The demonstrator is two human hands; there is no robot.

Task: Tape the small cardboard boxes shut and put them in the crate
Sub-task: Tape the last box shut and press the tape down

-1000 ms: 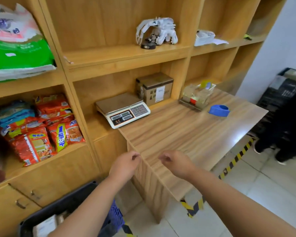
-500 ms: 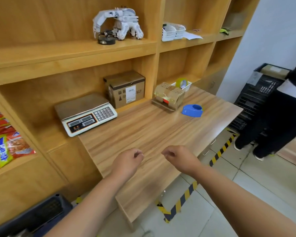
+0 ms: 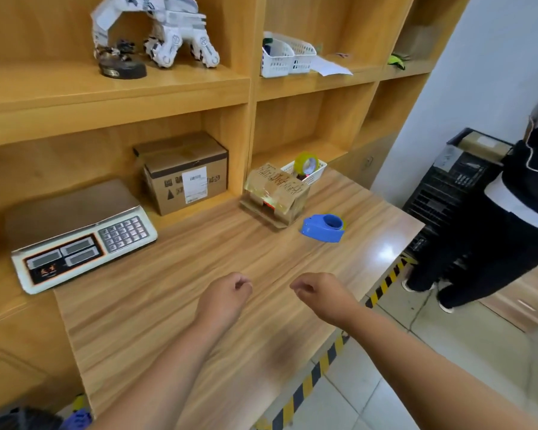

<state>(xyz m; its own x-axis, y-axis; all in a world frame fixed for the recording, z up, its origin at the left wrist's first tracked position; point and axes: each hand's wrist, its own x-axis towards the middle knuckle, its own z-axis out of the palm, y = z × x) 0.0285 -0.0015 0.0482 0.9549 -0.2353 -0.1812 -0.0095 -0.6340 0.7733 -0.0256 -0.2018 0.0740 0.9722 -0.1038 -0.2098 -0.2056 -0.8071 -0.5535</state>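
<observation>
Black crate partly behind person

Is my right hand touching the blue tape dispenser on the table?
Apart. The head view shows a broad stretch of bare table between the right hand and the blue tape dispenser farther back.

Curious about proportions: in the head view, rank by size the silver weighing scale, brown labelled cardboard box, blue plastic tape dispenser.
Silver weighing scale, though nearest the camera
Brown labelled cardboard box
Blue plastic tape dispenser, clearly smallest
</observation>
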